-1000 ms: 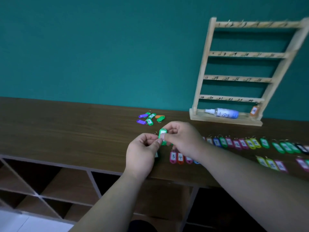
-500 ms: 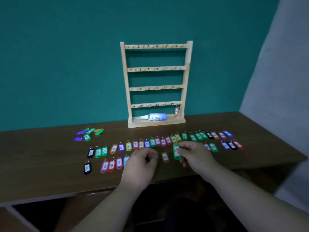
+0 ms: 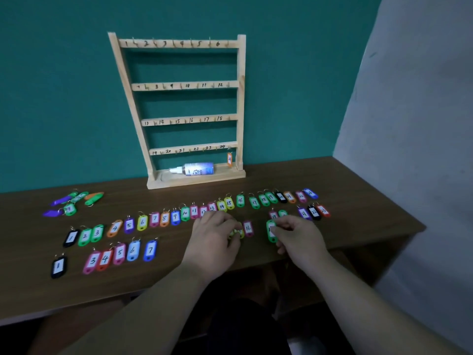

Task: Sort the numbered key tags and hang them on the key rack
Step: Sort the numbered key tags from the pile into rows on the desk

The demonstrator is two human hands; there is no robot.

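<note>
Sorting, not hanging (rack (image 3: 240, 98) nearly bare): right hand (image 3: 298, 235) pinches a green tag (image 3: 270, 233), due beside pink 16 tag (image 3: 247, 228); left hand (image 3: 212, 238) grips a yellow tag (image 3: 237, 233) in curled fingertips

Pale matt wood is being shown by the ladder-shaped key rack (image 3: 186, 85), dark brown wood grain by the long tabletop (image 3: 122, 201), glossy plastic with white paper inserts and metal rings by the coloured oblong key tags (image 3: 150, 250), and matt teal paint by the wall (image 3: 64, 98).
</note>
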